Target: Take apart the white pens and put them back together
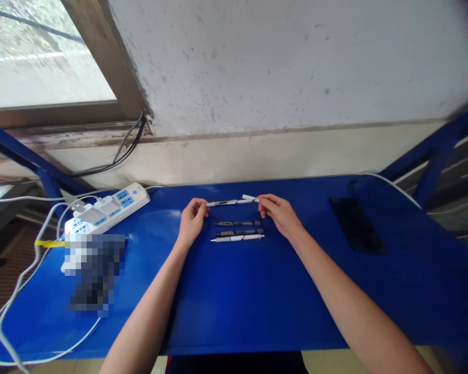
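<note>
A white pen (226,203) with dark markings lies nearly level across the blue table, between my two hands. My left hand (193,218) pinches its left end between thumb and fingertips. At the other end, my right hand (276,210) has its fingers closed on the pen's tail, where a short white piece (250,198) juts up at an angle; whether that is the clip or a cap I cannot tell. Just below lie three pens in a row: a dark grey pen (237,224), a black pen (239,232) and a white-and-grey pen (237,238).
On the left of the blue table (257,301) are a white power strip (134,195) with plugs and a pixelated dark object (95,275). White cables (8,306) loop over the left edge. A black phone-like slab (356,226) lies at right. A wall (276,78) stands behind.
</note>
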`<state>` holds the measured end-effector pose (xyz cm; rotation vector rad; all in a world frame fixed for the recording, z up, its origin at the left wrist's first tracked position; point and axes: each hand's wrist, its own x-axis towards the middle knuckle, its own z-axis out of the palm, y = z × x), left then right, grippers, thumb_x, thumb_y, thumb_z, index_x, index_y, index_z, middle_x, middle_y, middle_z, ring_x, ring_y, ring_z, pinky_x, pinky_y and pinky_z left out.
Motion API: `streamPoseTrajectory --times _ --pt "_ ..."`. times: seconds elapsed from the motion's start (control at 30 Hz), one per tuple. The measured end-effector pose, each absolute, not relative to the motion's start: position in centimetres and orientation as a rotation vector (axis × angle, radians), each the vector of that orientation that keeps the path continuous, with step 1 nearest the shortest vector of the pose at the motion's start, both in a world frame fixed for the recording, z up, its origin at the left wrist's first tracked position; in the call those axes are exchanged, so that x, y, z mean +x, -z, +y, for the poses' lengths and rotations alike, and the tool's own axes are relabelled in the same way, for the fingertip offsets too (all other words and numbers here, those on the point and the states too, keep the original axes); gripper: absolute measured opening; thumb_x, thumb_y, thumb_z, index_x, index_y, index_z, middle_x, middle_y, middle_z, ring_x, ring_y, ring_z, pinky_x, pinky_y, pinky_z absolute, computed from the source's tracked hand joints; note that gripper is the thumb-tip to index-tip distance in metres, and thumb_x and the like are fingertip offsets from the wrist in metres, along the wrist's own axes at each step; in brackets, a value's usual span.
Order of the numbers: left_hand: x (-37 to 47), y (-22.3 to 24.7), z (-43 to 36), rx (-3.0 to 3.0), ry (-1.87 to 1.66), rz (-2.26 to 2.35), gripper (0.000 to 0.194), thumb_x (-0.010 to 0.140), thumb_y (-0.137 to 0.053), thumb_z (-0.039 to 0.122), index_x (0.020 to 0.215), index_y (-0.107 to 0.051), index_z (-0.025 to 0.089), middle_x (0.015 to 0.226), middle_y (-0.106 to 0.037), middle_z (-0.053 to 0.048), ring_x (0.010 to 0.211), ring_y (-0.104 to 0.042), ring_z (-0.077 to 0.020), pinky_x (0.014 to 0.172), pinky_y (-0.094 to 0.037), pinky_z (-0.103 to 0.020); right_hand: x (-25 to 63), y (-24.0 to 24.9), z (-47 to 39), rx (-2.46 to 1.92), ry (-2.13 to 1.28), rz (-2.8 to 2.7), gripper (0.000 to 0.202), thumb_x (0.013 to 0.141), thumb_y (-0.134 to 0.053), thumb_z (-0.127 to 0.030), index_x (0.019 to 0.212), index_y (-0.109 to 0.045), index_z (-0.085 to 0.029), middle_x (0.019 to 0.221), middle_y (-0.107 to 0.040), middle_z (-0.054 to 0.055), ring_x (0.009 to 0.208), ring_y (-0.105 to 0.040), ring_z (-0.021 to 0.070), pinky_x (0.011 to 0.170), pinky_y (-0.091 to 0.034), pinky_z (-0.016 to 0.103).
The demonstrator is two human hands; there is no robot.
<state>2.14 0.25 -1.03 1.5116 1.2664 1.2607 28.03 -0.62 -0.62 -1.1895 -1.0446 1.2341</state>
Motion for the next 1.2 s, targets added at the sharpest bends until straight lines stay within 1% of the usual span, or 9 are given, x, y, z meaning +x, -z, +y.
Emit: streamPoseTrajectory --times 0.1,0.2,0.33,0.5,0.87,1.03,1.2 --pt "2.10 1.05 0.16 1.550 -1.227 1.288 0.017 0.086 -0.055 0.034 0.089 -0.061 0.018 0.070 -0.060 0.000 0.062 -0.055 -0.0127 0.062 -0.042 -0.024 27.94 0.72 -0.69 -1.192 -1.241 -1.082 0.028 0.071 -0.074 -0.043 0.082 -0.069 -0.018 0.063 -0.061 0.001 0.056 -0.053 0.0127 0.052 -0.043 0.026" --pt "2.16 0.79 -0.06 1.575 -1.201 1.303 0.018 0.086 -0.056 0.035 0.091 -0.062 0.018 0.068 -0.060 0.000 0.062 -0.055 -0.0131 0.060 -0.041 -0.024 27.81 0.77 -0.79 -1.191 -1.244 -1.111 0.028 0.073 -0.072 -0.043 0.084 -0.069 -0.018 0.065 -0.063 0.001 0.057 -0.053 0.0125 0.054 -0.043 0.027" --pt "2.27 0.48 -0.25 1.568 -1.191 1.303 0.020 0.086 -0.057 0.036 0.092 -0.063 0.018 0.067 -0.060 0.001 0.061 -0.055 -0.0131 0.058 -0.040 -0.024 27.73 0.67 -0.84 -1.201 -1.244 -1.125 0.027 0.073 -0.072 -0.042 0.084 -0.069 -0.018 0.065 -0.063 0.001 0.057 -0.054 0.0126 0.056 -0.043 0.027" --pt "2.28 0.49 -0.22 1.564 -1.220 1.285 0.021 0.086 -0.058 0.037 0.092 -0.064 0.018 0.069 -0.062 0.000 0.063 -0.056 -0.0134 0.061 -0.042 -0.024 27.81 0.76 -0.80 -1.197 -1.240 -1.143 0.027 0.074 -0.071 -0.043 0.086 -0.069 -0.018 0.066 -0.063 0.001 0.059 -0.054 0.0133 0.056 -0.043 0.027" --pt "2.22 0.45 -0.15 1.485 -1.328 1.272 0.025 0.085 -0.059 0.043 0.090 -0.064 0.019 0.066 -0.058 0.001 0.061 -0.055 -0.0131 0.062 -0.043 -0.024 27.83 0.89 -0.71 -1.199 -1.239 -1.136 0.027 0.074 -0.071 -0.043 0.085 -0.069 -0.019 0.066 -0.063 0.001 0.058 -0.054 0.0133 0.056 -0.043 0.027" --pt "2.32 0.39 -0.30 1.562 -1.254 1.246 0.025 0.084 -0.061 0.042 0.091 -0.065 0.018 0.068 -0.062 0.000 0.063 -0.056 -0.0138 0.063 -0.044 -0.025 27.89 1.01 -0.73 -1.190 -1.241 -1.147 0.027 0.075 -0.071 -0.043 0.086 -0.069 -0.019 0.066 -0.063 0.001 0.059 -0.055 0.0131 0.056 -0.044 0.027" --pt "2.32 0.49 -0.25 1.537 -1.294 1.286 0.024 0.085 -0.061 0.041 0.089 -0.065 0.018 0.068 -0.062 0.000 0.062 -0.055 -0.0129 0.061 -0.044 -0.024 27.98 1.16 -0.71 -1.179 -1.236 -1.154 0.027 0.075 -0.070 -0.043 0.086 -0.069 -0.019 0.066 -0.063 0.001 0.058 -0.054 0.0131 0.056 -0.043 0.027"
